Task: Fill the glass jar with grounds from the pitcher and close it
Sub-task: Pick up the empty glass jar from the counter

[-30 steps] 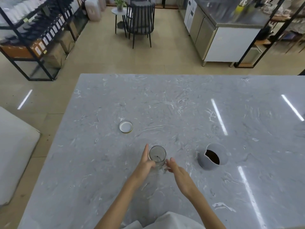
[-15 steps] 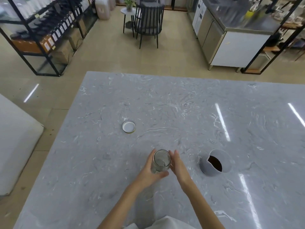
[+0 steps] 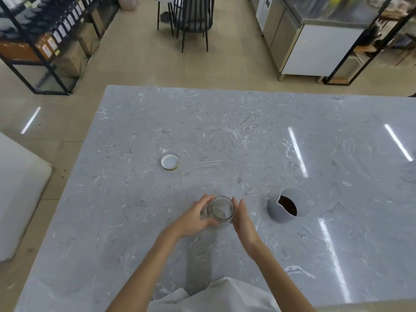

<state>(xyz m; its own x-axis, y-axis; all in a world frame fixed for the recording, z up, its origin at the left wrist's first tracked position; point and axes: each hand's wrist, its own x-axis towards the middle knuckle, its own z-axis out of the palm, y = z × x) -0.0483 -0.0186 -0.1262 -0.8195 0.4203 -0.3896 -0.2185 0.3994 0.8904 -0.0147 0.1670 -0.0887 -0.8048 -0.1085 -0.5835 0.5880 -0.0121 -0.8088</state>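
A clear glass jar [image 3: 221, 208], open and looking empty, stands on the grey marble table [image 3: 225, 136] in front of me. My left hand [image 3: 193, 218] wraps its left side. On the jar's right side rests my right hand [image 3: 244, 219], flat with the fingers straight. A grey pitcher [image 3: 287, 207] holding dark grounds stands to the right of the jar, its spout facing left. The jar's round lid [image 3: 170, 161] lies inside-up on the table, farther back and to the left.
The table's left edge drops to a beige floor with a white cushion [image 3: 18, 194] beside it. Beyond the far edge stand black shelving [image 3: 45, 41], a dark chair [image 3: 193, 16] and a steel counter [image 3: 315, 41].
My left hand has closed around the jar and my right hand has come flat against its other side. The head camera has shifted, so the whole scene sits differently in the frame.
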